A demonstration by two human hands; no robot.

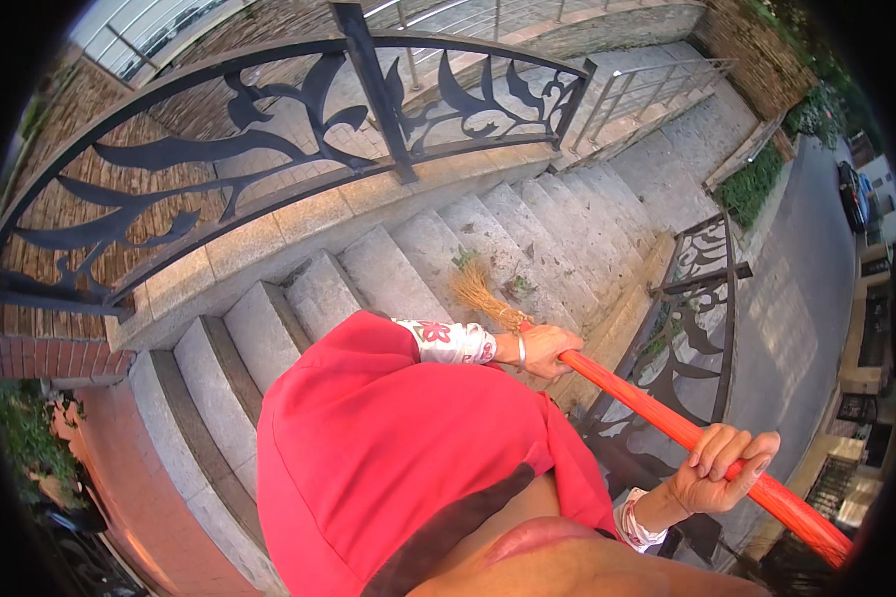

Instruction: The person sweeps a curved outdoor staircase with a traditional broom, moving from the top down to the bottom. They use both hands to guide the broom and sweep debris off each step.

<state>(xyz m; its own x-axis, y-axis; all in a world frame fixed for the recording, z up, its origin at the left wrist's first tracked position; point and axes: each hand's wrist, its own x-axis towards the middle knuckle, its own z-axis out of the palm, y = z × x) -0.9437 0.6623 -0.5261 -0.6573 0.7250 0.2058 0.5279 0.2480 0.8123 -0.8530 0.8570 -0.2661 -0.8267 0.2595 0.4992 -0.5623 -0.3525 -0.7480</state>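
A straw broom with a red handle [635, 399] runs diagonally across the picture. My left hand [549, 351], with a bangle on its wrist, is closed around the lower handle close to the broom head. Further up the handle, at the right, my right hand [728, 466] grips it with curled fingers. The straw bristles [478, 291] are over the stone steps [418, 242], beside small green weeds [523, 285] and scattered leaves. Whether the bristles touch the step cannot be told. My red top and floral sleeves cover part of the stairs.
A black metal railing with leaf shapes [381, 97] stands on the stone kerb [246, 242] at the left. Another black railing [728, 328] borders the stairs at the right, with a paved road [799, 298] beyond. The steps lead to a landing with a steel handrail [653, 82].
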